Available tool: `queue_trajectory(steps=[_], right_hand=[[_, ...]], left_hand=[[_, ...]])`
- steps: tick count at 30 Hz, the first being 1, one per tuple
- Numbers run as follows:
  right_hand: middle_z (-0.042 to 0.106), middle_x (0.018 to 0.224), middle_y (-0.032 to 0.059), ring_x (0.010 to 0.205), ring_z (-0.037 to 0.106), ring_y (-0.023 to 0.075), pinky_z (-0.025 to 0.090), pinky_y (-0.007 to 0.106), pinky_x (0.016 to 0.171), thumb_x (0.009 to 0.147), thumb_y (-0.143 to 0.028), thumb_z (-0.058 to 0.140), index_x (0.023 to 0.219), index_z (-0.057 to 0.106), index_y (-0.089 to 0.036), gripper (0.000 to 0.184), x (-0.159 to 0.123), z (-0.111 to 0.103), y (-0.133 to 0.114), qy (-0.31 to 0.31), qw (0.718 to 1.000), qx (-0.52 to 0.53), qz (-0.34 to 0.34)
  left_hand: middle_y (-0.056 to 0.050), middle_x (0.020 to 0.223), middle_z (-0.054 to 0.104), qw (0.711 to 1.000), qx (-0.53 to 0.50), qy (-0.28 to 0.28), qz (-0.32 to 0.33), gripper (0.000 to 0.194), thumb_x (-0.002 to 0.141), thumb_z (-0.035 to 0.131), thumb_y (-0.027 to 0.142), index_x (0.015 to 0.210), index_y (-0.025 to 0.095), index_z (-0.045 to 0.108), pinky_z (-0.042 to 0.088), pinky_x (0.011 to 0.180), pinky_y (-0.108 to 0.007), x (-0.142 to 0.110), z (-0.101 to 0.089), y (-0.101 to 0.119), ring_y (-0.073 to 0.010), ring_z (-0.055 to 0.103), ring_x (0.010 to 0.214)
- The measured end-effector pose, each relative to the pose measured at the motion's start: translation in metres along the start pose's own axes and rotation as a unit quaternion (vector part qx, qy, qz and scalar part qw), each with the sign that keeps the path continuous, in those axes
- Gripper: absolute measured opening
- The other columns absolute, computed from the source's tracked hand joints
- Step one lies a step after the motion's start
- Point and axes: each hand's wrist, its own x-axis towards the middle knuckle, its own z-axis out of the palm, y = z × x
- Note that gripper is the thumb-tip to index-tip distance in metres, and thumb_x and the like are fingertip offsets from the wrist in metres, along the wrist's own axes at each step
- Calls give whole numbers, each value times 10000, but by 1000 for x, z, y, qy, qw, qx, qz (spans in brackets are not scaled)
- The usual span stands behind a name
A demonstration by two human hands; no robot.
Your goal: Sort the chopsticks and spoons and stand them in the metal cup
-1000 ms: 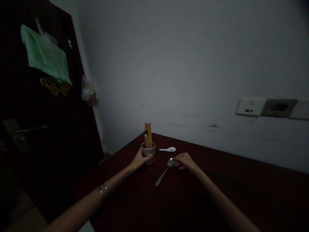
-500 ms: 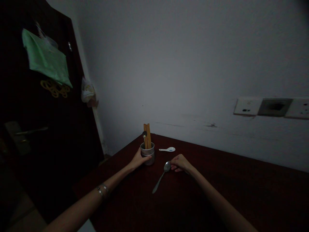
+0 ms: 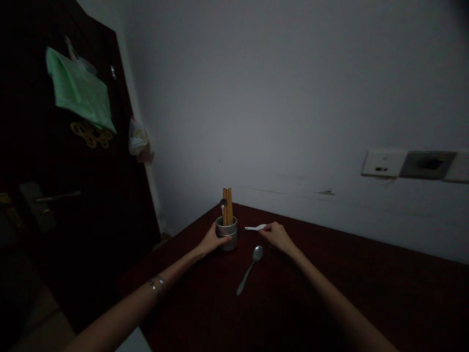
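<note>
My left hand [image 3: 212,240] is wrapped around a small grey cup [image 3: 227,233] at the far corner of a dark red table [image 3: 366,283]. Wooden chopsticks [image 3: 227,207] and a small spoon handle stand upright in the cup. My right hand [image 3: 276,234] rests over the bowl end of a white ceramic spoon [image 3: 252,228], fingers pinched on it. A metal spoon [image 3: 250,267] lies flat on the table just in front of that hand, apart from it.
A dark door [image 3: 54,195] with a lever handle [image 3: 51,198] stands at the left, with a green bag [image 3: 78,90] and a small plastic bag [image 3: 138,142] hanging there. A pale wall backs the table. Wall sockets [image 3: 414,164] sit at the right.
My right hand let go of the metal spoon, which now lies on the table, and moved back to the white spoon. The left hand stayed on the cup.
</note>
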Motion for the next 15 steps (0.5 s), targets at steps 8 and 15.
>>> queue_trajectory(steps=[8, 15], right_hand=[[609, 1068, 144, 909, 597, 194, 480, 280, 774, 569, -429, 715, 1149, 535, -87, 697, 22, 44, -34, -10, 979, 192, -70], [553, 1172, 154, 1015, 562, 206, 463, 318, 852, 542, -366, 745, 1213, 446, -111, 778, 33, 76, -47, -79, 943, 313, -76]], left_hand=[[-130, 1252, 484, 1000, 6, -5, 30, 749, 602, 738, 276, 1243, 164, 368, 345, 983, -374, -12, 6, 4, -231, 473, 1133], [-125, 1254, 483, 998, 27, 6, 51, 722, 629, 719, 286, 1250, 168, 371, 326, 994, -388, -14, 7, -1, -235, 465, 1139]])
